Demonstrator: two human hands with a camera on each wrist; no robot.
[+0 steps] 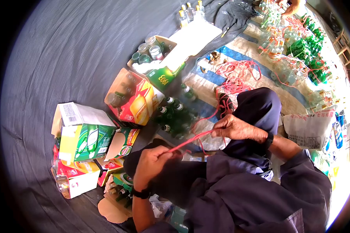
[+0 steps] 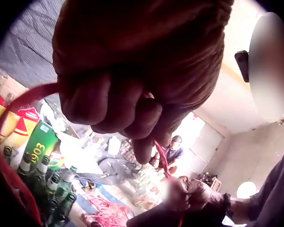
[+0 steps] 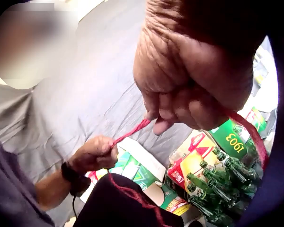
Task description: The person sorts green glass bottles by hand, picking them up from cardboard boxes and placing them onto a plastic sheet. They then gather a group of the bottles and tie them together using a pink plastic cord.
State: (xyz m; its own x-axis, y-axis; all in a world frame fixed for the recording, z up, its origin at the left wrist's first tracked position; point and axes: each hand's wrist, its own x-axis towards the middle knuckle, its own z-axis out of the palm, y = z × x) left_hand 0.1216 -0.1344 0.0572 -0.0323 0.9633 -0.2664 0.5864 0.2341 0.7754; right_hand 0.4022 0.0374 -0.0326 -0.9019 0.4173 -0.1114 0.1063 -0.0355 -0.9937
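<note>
A red plastic cord (image 1: 190,141) runs taut between my two hands above my knees, and loose lengths of it hang down. My left hand (image 1: 151,165) grips one end of the stretch with curled fingers. The other end is pinched between the thumb and fingers of my right hand (image 1: 233,127). In the right wrist view the cord (image 3: 132,131) looks twisted between the hands. Green glass bottles (image 1: 177,116) stand close together on the ground just beyond my hands. A tangled heap of red cord (image 1: 237,75) lies on the striped sheet past my foot.
Cartons of glass jars and bottles stand at left, among them a red-yellow carton (image 1: 138,105) and a green 1903 carton (image 1: 161,77). A green-white carton (image 1: 91,136) sits nearer. Bundles of tied bottles (image 1: 305,50) line the right, where another person's hand (image 1: 293,7) shows.
</note>
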